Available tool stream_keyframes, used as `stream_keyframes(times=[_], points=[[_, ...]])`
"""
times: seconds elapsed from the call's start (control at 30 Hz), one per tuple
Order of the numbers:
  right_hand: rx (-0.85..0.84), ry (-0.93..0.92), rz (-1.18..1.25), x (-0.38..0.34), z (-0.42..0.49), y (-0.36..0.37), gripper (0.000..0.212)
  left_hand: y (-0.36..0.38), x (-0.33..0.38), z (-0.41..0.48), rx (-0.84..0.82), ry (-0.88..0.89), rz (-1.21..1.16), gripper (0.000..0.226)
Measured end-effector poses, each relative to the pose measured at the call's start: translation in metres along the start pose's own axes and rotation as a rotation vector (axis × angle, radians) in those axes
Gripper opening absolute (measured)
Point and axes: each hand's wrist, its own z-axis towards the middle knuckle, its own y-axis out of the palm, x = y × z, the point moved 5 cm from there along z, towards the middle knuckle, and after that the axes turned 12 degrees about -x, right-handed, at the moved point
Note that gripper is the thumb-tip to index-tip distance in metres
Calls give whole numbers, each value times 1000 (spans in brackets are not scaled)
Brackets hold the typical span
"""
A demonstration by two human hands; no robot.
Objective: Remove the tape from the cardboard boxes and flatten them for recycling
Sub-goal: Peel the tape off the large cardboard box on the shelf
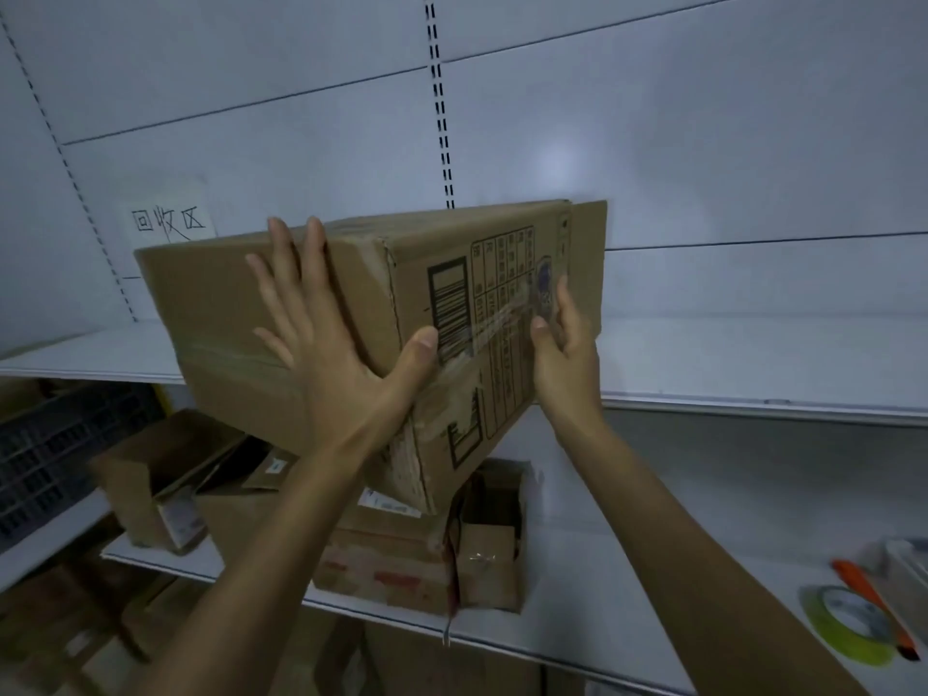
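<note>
Head view: left hand [331,339] flat, fingers spread, pressing side of brown box [216,303]; right hand [565,344] spread too, straight fingers on printed side. Box tipped, squeezed between hands. Best keep palms firm so no slip. Shiny crinkly tape [482,339] between thumbs; cardboard rough, dented. Smooth white shelf [753,359] behind hands.
</note>
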Motion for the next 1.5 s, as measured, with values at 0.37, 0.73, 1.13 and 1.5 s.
stream_keyframes(times=[0.37,0.73,1.13,1.5], points=[[152,-202,17,1,11,-3,29,4,-4,3,67,46,35,96],[-45,-503,-458,-4,-13,-13,11,7,-4,4,76,48,60,92],[-119,-496,-339,10,-111,-68,20,100,35,4,60,-143,281,100],[-143,-644,-439,-1,-145,-92,32,75,43,19,-130,-49,642,69]])
